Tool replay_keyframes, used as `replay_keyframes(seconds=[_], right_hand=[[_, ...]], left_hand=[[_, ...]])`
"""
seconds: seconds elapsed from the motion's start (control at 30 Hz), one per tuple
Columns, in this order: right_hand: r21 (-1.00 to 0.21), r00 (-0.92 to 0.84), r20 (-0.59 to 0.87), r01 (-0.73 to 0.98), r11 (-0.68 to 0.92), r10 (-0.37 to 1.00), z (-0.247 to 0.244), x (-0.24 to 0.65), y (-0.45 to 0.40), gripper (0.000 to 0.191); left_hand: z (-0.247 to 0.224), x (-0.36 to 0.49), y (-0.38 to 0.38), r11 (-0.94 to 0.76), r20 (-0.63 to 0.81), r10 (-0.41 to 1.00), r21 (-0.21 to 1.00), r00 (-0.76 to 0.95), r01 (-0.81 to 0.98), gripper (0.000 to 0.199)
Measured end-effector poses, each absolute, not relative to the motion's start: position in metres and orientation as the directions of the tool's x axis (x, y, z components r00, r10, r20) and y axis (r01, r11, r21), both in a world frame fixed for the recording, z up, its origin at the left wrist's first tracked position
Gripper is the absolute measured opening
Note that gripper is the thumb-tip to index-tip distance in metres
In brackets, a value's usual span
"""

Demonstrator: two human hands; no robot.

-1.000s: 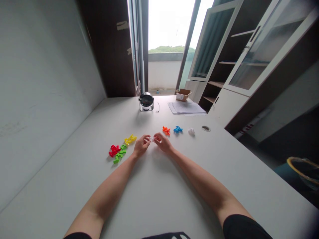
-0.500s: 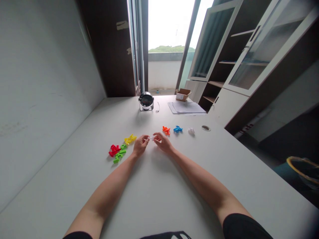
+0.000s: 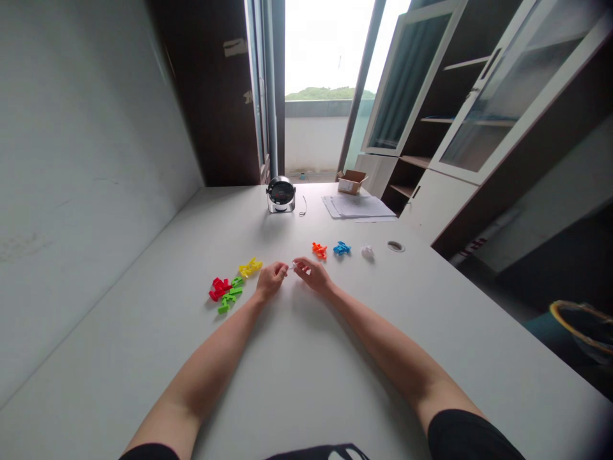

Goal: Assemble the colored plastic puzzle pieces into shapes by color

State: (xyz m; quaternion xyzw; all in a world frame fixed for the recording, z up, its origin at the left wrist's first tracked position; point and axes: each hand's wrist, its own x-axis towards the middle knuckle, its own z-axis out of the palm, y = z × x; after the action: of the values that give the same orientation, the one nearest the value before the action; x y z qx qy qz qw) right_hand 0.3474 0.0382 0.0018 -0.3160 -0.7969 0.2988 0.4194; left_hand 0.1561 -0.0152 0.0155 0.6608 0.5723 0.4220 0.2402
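Observation:
Between my fingertips, over the middle of the white table, is a small white plastic piece (image 3: 292,267), mostly hidden. My left hand (image 3: 272,279) is closed in a pinch at its left side, and my right hand (image 3: 311,273) pinches from the right. Left of my left hand lie piles of small plastic pieces: yellow (image 3: 250,268), red (image 3: 219,289) and green (image 3: 230,297). Beyond my right hand are an orange pile (image 3: 319,251), a blue pile (image 3: 341,248) and a white pile (image 3: 368,252).
At the back of the table (image 3: 297,383) stands a round black-and-silver device (image 3: 281,194) beside a thin wire (image 3: 303,206). Paper sheets (image 3: 361,206) and an open cardboard box (image 3: 351,182) lie at the far right. A round cable hole (image 3: 396,246) sits near the right edge.
The fingers of both hands have shifted slightly around the white piece, and less of it shows between them. The coloured piles stay where they were.

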Motion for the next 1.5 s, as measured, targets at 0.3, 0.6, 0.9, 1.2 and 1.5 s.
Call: replay_keyframes(seconds=[0.3,0.6,0.9,1.2,1.5], right_hand=[[-0.760,-0.497,0.441,0.237,0.605,0.748,0.0091,0.3467,0.0334,0.044],[-0.696,-0.505,0.439,0.331,0.637,0.743,0.0085,0.3446,0.0312,0.039],[-0.684,-0.482,0.439,0.368,0.630,0.758,0.0050,0.3443,0.0326,0.037],[-0.689,-0.457,0.415,0.407,0.600,0.786,0.0039,0.3450,0.0364,0.030],[-0.687,-0.461,0.404,0.416,0.595,0.790,0.0087,0.3469,0.0354,0.026]], left_hand=[[0.0135,0.1537,-0.0131,-0.216,0.287,0.957,0.808,-0.046,0.549,0.040],[0.0122,0.1534,-0.0118,-0.202,0.273,0.961,0.797,-0.041,0.569,0.039],[0.0134,0.1566,-0.0131,-0.237,0.291,0.956,0.827,-0.027,0.510,0.026],[0.0135,0.1573,-0.0140,-0.272,0.313,0.950,0.843,-0.012,0.465,0.026],[0.0155,0.1581,-0.0147,-0.258,0.294,0.956,0.846,-0.005,0.466,0.027]])
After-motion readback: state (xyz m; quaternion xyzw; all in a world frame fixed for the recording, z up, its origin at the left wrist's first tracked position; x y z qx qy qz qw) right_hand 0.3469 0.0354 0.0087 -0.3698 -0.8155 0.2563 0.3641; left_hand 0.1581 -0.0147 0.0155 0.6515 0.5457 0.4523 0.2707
